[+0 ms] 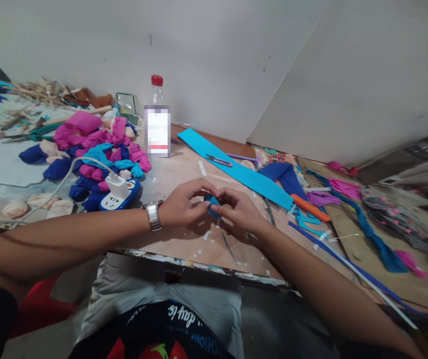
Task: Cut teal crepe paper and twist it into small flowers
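Note:
Both hands meet above the worktable [176, 239] near its front edge. Between their fingertips is a small blue fabric piece [212, 203], partly covered by the fingers. My left hand [187, 203], with a metal watch on the wrist, grips it from the left with thumb and fingers. From the right, my right hand [239, 209] pinches the same piece. Just beyond the hands lies a long bright blue strip [244, 177], with small thread snips [219, 160] on top of it.
Left of the hands are a power strip [120, 197] with a cable and a pile of pink and blue fabric pieces [98, 139]. A red-capped bottle [157, 124] stands behind. An orange-handled tool [311, 208] and fabric strips [367, 227] lie to the right.

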`<state>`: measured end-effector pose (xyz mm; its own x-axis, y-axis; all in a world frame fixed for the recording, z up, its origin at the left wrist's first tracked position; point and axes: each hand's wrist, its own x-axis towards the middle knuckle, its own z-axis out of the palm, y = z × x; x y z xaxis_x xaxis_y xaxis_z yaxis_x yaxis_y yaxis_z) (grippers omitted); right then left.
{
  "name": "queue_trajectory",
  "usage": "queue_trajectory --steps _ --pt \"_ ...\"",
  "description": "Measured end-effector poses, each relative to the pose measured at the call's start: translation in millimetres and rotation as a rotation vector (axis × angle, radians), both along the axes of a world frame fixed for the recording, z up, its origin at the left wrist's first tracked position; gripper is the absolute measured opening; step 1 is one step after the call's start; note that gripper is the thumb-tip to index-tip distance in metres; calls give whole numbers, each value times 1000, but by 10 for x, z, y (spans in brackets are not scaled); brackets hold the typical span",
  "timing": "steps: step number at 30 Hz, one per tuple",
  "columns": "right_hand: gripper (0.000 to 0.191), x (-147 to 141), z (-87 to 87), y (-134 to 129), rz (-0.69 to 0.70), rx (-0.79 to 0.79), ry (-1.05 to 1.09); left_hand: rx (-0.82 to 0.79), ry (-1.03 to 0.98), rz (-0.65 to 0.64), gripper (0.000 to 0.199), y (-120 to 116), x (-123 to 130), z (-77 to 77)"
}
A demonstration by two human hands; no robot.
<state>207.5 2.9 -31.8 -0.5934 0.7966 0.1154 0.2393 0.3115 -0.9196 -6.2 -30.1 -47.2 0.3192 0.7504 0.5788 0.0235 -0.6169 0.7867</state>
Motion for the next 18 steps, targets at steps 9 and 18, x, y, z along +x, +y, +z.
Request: queue_trajectory --steps 9,18 --pt "40 0 30 15 59 214 -42 -41 -16 -15 22 -1 14 13" --pt "42 14 5 61 -81 -72 103 -433 59 -1 33 63 60 -98"
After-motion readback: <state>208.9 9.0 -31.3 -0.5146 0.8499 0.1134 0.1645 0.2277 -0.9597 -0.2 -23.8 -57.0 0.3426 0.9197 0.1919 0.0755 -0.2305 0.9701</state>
